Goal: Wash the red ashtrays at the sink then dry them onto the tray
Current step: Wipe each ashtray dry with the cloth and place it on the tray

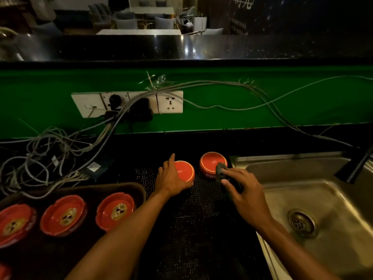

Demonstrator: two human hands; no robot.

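Two red ashtrays stand upside down on the dark bench just left of the steel sink [302, 199], on a black mesh mat [201, 209]. The left hand [171, 178] grasps the nearer ashtray [184, 171], its fingers curled over the far edge and the thumb at the near side, so this grip is clenched on the ashtray. The right hand [245, 196] pinches a dark sponge [221, 169], whose tip touches the rim of the second ashtray [212, 163], the one closest to the sink. The step in hand seems to be taking an ashtray for scrubbing. To do it well, I think the left hand should lift the piece clear of the mat before moving it over the sink, because the glazed surface looks smooth and could slip when it is wet; a firm hold at two opposite sides of the rim would be safer. The sponge should go around the round wall and into the notches. Further left of the sink, a dark tray [129, 188] with rounded corners holds more red ashtrays [115, 212], open side up, with notched rims and a printed mark in the middle; whether these are already washed I cannot tell. The sink is dull metal with a round drain [302, 223].
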